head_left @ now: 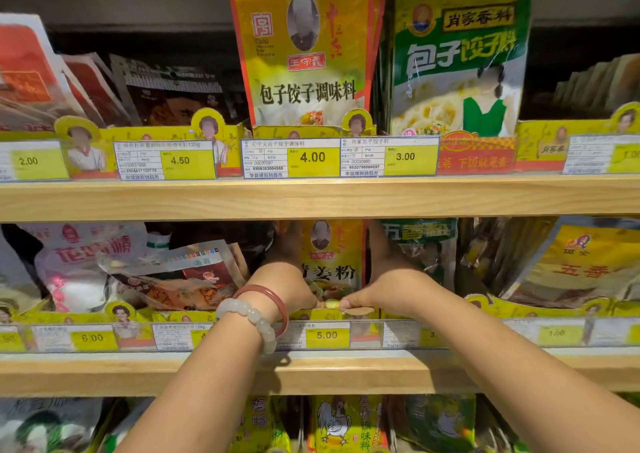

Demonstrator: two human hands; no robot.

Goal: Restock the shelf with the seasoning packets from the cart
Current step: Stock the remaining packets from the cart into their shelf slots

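She's at the placing step: both hands are reached into the middle shelf (311,373), setting a stack of yellow ginger-powder packets (330,262) upright in their slot above the 5.00 price tag (327,335). The left hand (284,272), two bracelets (259,314) on its wrist, grips the left edge of the stack with its fingers curled up behind it. The right hand (384,290) clasps the right edge, thumb pressing low near the front lip. So the hands sit a little apart with the packets clamped between them.

To the left of her left hand lie slumped, disordered pouches (180,276); just right of her right hand stands a green five-spice packet (420,245), touching or nearly touching her fingers. The cart isn't in sight from here.

I'd say the stack is almost seated. Next she needs to square it, push it back behind the lip so it stands without leaning, then let go and draw both hands out without dragging the neighbours.
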